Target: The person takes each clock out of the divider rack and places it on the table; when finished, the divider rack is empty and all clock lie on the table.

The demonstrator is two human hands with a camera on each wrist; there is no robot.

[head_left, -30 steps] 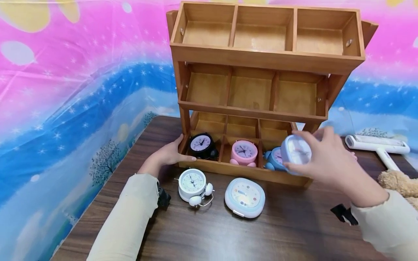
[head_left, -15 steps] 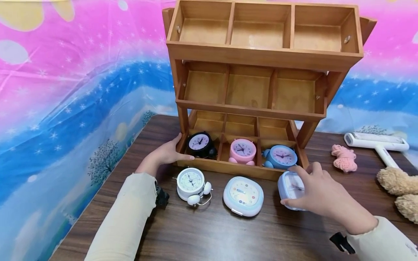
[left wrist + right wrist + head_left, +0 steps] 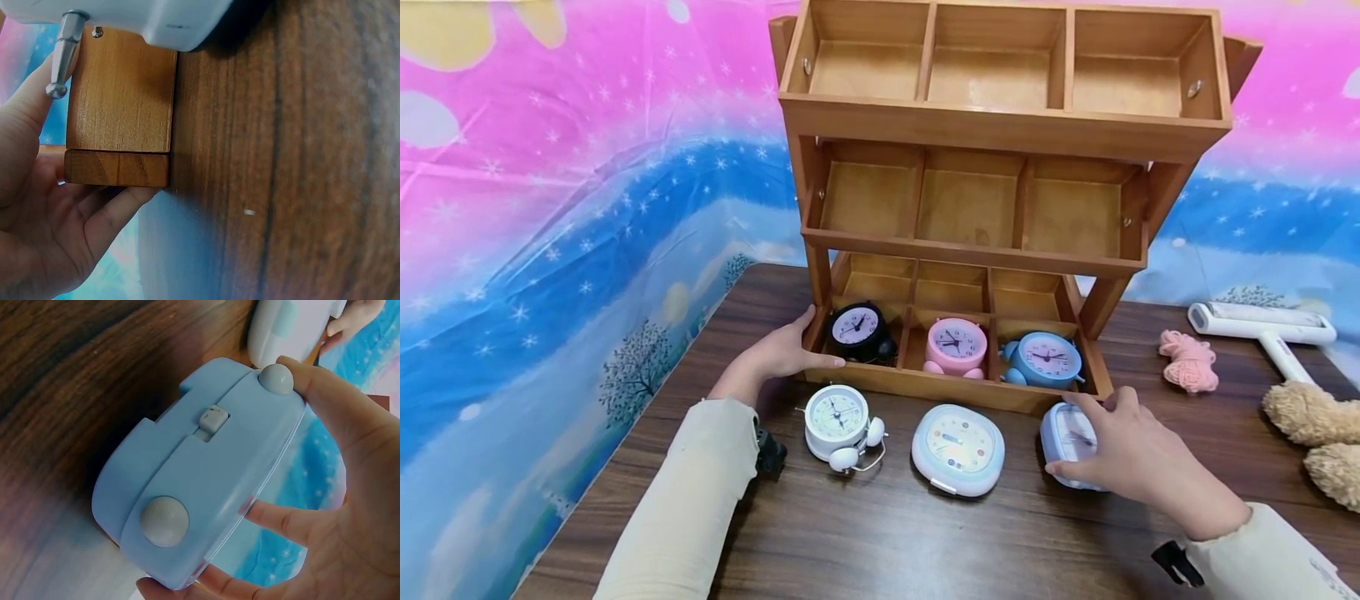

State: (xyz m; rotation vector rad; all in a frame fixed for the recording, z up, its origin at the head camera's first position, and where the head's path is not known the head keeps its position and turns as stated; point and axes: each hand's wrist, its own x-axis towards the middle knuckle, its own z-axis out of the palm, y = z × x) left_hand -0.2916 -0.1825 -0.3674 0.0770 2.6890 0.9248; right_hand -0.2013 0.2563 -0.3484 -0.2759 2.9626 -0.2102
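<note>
lowered since a second ago, the pale-blue clock (image 3: 1067,435) now sits on the table (image 3: 925,546); i see the right hand (image 3: 1150,458) gripping it between thumb and fingers, the left hand (image 3: 778,352) holding the rack (image 3: 1000,129) by its lower-left corner.

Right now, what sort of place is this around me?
Probably an indoor tabletop set up for display or filming: a bright printed cloth hangs behind the wood-grain table, and a tiered shelf holds alarm clocks in its bottom row.
</note>
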